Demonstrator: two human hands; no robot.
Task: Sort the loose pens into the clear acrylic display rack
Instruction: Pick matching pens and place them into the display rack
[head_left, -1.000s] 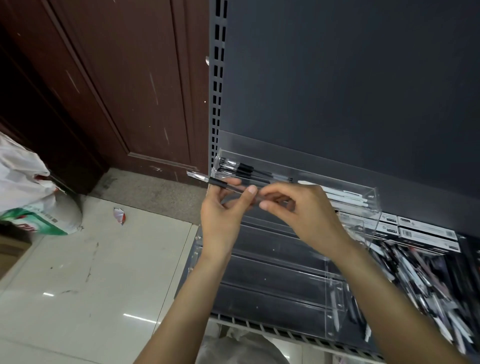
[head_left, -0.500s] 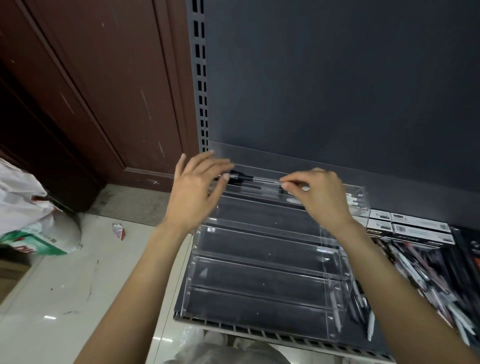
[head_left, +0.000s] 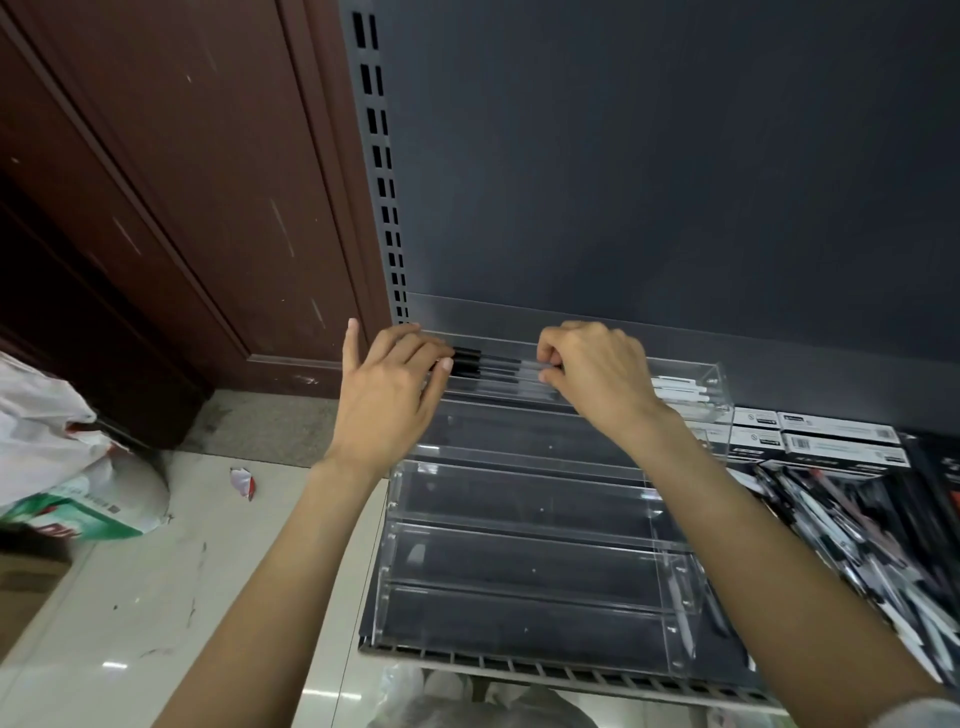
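Note:
The clear acrylic display rack (head_left: 524, 530) stands on the shelf with stepped rows; its lower rows hold nothing. Several black-capped pens (head_left: 493, 366) lie in the top row, with white pens (head_left: 678, 387) at that row's right end. My left hand (head_left: 387, 387) has straight fingers touching the black ends of the pens at the row's left. My right hand (head_left: 597, 371) has curled fingers pinching the clear end of a pen in the same row. A heap of loose pens (head_left: 852, 535) lies right of the rack.
Boxed pens (head_left: 831, 441) sit behind the heap. A dark back panel (head_left: 675, 182) rises behind the shelf. A brown door (head_left: 182, 208) is at the left, with white bags (head_left: 52, 457) and a paper scrap (head_left: 243, 480) on the tiled floor.
Both hands carried the pen up and back from in front of the rack into the top row. My left hand let go and straightened against the pen ends.

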